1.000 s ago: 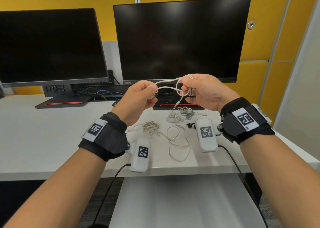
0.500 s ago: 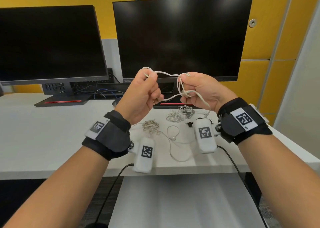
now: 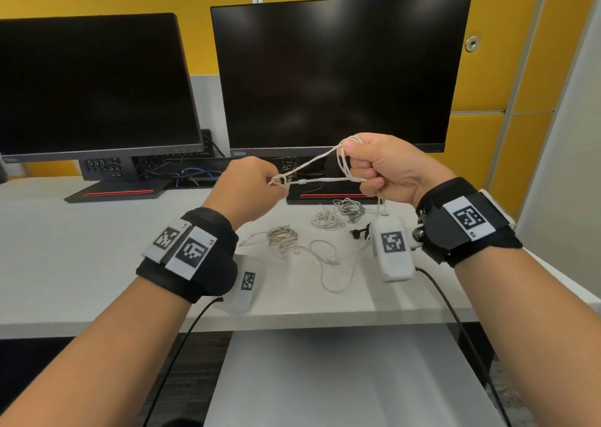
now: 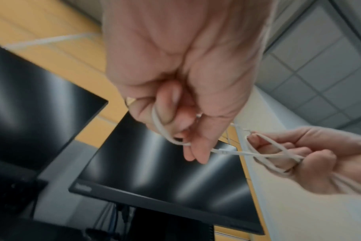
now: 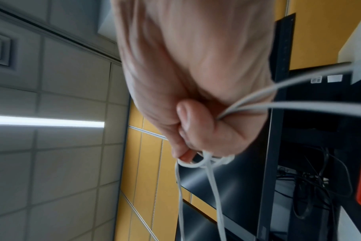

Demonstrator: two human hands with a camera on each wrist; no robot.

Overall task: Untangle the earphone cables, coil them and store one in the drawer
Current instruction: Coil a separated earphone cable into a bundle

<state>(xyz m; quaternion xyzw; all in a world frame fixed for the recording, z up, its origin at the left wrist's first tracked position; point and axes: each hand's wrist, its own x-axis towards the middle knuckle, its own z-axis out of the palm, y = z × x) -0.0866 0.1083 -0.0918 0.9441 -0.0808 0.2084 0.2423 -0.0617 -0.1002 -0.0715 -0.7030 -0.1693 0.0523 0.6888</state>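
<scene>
Head view: both hands [image 3: 250,187] raised — fists pinching earphone cable [image 3: 317,166].

We see a white table [image 3: 81,257]. On it lie three coiled earphone bundles [image 3: 282,233] [image 3: 326,220] [image 3: 349,207], one loose earphone cable [image 3: 328,264], two monitor bases [image 3: 113,193] [image 3: 328,196], a small black item [image 3: 357,231].

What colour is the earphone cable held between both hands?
White; the earphone cable shows best in the head view.

The right monitor [image 3: 338,72] bears "ThinkVision" on its lower bezel; wrist markers' lettering is too small.
</scene>
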